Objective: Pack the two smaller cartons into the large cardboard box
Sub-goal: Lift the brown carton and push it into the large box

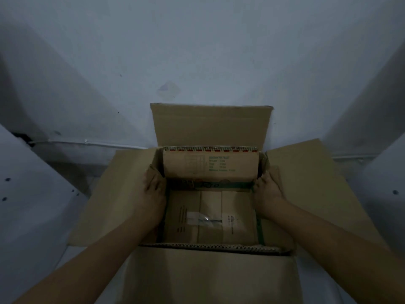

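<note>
A large cardboard box (210, 273) stands open on the floor, its four flaps spread outward. Inside it, a smaller carton (210, 165) with green print and a red-striped top edge sits tilted at the far end. My left hand (153, 189) presses against that carton's left end and my right hand (267, 189) against its right end. Below it, flat on the box bottom, lies a second carton (210, 216) with a taped label and green trim. Both forearms reach down into the box.
A pale wall (197, 51) rises right behind the box. The left flap (114, 194) and right flap (317, 183) lie out over the pale floor. A thin white cable (87, 142) runs along the wall base.
</note>
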